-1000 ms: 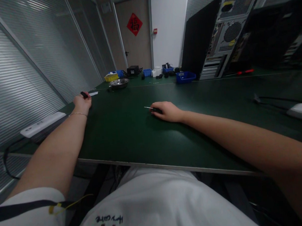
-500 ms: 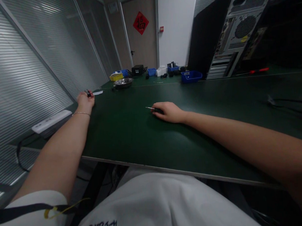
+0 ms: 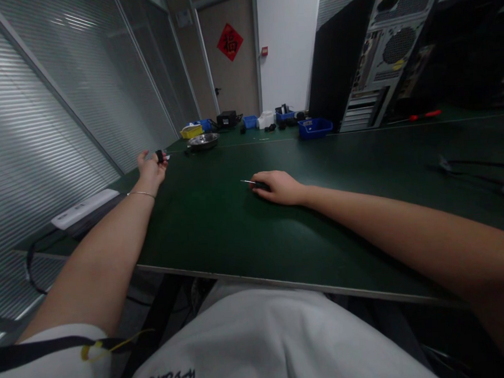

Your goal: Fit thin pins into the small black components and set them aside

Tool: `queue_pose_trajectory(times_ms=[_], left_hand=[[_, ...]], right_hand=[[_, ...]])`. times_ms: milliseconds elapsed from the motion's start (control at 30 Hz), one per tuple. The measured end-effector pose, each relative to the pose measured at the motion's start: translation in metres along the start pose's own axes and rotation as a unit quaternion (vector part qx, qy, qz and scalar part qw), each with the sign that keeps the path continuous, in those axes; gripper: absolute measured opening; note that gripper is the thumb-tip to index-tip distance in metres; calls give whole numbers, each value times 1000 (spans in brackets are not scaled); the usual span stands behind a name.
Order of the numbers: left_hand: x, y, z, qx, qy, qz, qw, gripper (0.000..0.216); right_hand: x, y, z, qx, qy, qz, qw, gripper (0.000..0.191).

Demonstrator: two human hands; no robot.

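right hand [image 3: 279, 187]: wrapped around dark-handled tool [image 3: 262, 186] | left hand [image 3: 151, 169]: black object [image 3: 160, 156] against it, grip unclear

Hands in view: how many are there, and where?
2: the left hand toward the left of the table, holding a small black object; the right hand near the middle, gripping a thin metal-tipped tool. No others show.
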State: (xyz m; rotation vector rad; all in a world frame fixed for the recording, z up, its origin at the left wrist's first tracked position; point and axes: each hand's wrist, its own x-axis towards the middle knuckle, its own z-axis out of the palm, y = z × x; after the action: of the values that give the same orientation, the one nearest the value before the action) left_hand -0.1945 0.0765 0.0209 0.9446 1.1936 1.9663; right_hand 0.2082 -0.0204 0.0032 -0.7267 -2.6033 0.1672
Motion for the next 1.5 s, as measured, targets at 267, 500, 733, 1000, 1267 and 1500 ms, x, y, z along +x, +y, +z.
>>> queue_pose_trajectory(times_ms=[267,500,733,1000,1267,1500], left_hand=[[-91,-25,97,84,-303,-4,949,16],[-166,-36,128,73,-488,-22,870,18],[-160,-31,122,23,-486,-114,866,21],[-162,-32,121,39,-529,-137,837,26],[-162,-27,119,113,-546,-82,826,35],[-166,-22,120,125,-549,-85,822,33]], right_hand=[[-4,-3,-2,12,50,48,998,29],[-11,-1,-5,-51,119,144,981,42],[-9,-1,-5,-89,80,183,976,41],[-6,-5,-8,-146,19,174,974,43],[-4,-2,-6,-162,8,159,974,43],[-2,0,-7,-149,-2,156,976,44]])
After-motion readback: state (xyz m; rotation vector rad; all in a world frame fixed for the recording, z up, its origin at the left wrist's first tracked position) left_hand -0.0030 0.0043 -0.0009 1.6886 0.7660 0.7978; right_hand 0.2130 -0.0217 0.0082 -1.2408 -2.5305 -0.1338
